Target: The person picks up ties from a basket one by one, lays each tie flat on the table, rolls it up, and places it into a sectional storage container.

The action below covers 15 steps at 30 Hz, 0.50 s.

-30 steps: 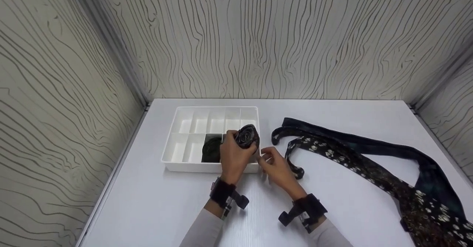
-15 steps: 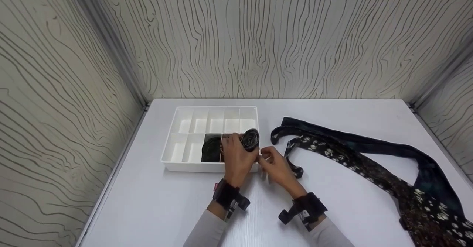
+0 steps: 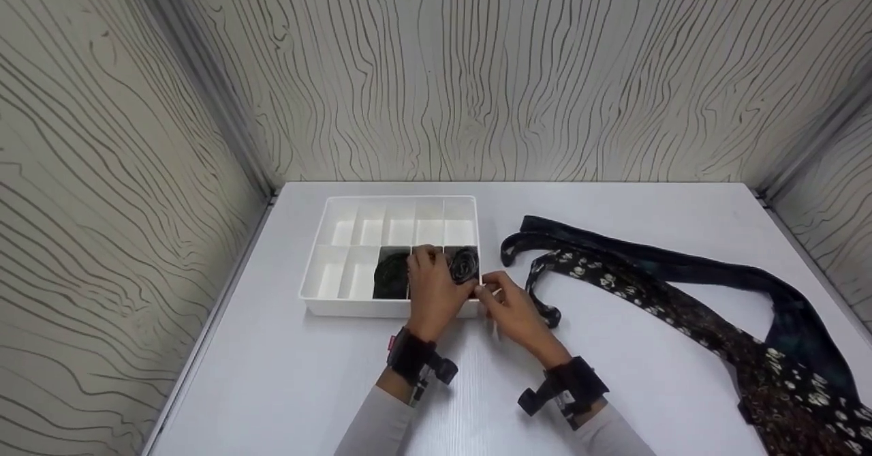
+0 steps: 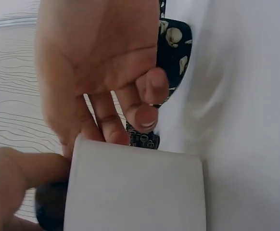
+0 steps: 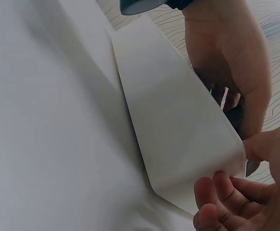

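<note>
A white compartment box (image 3: 368, 308) stands on the table. Its front right compartment holds a dark rolled necktie (image 3: 464, 263), spiral side up. My left hand (image 3: 432, 296) reaches over the front rim, thumb at the near side of this roll and fingers over the compartment to its left. In the left wrist view, the dark roll (image 4: 51, 207) shows beside the left thumb (image 4: 39, 168). At the box's front right corner, my right hand (image 3: 514, 309) pinches the rim, thumb on top and curled fingers (image 5: 222, 185) against the outer wall.
A second dark roll (image 3: 391, 277) fills the middle front compartment. To the right of the box, a black necktie with pale prints (image 3: 606, 282) and a dark blue-green necktie (image 3: 722, 275) stretch toward the near right. Wood-patterned panels (image 3: 470, 74) enclose the table.
The rolled necktie has gone down from above the rim into the front right compartment, with my left hand lowering alongside. My right hand has stayed at the box corner.
</note>
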Available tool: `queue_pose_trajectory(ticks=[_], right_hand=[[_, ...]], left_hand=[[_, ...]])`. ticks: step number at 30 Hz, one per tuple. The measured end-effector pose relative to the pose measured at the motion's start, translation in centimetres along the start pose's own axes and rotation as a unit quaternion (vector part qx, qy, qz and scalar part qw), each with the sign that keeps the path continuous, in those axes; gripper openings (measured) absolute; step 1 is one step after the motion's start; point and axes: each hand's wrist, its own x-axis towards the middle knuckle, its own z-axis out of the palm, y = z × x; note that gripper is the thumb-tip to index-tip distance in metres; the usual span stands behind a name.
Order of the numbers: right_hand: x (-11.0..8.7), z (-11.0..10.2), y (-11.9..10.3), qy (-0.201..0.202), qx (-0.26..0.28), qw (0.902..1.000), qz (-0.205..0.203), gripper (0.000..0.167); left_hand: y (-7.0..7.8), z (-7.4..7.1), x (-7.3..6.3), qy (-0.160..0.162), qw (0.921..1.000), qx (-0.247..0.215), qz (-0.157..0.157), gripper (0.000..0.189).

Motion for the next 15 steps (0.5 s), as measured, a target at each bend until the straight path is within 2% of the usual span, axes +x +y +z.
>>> queue_pose_trajectory(ticks=[3,5,7,9,11,12,15], right_hand=[[-0.7,-0.4,0.2,0.013,-0.035,0.9989,-0.03,0.028],[-1.4,-0.7,0.4,0.043,-0.078,0.9946,-0.054,0.026],[-2.0,-1.1,0.6,0.093,-0.132,0.9839,-0.076,0.022],[-2.4,-1.7,0.9,0.143,-0.186,0.9684,-0.084,0.024],[-2.9,-2.4,1.3,0.174,-0.229,0.955,-0.074,0.032],[-3.0,-2.8,1.5,0.178,-0.241,0.9518,-0.065,0.039],[-3.5,-3.9,2.3,0.149,-0.246,0.9573,-0.028,0.052]], left_hand=[[-0.2,-0.1,-0.1,-0.019,0.9998,0.002,0.009,0.065],[-0.4,-0.6,-0.1,-0.047,0.9988,-0.015,0.006,0.061],[-0.5,-1.2,0.0,-0.077,0.9958,-0.049,-0.004,0.058],[-0.7,-1.7,0.2,-0.108,0.991,-0.078,-0.012,0.056],[-0.9,-2.2,0.3,-0.128,0.9876,-0.089,-0.014,0.052],[-1.0,-2.3,0.4,-0.133,0.9869,-0.09,-0.01,0.052],[-1.0,-2.2,0.5,-0.136,0.9882,-0.069,0.011,0.05]])
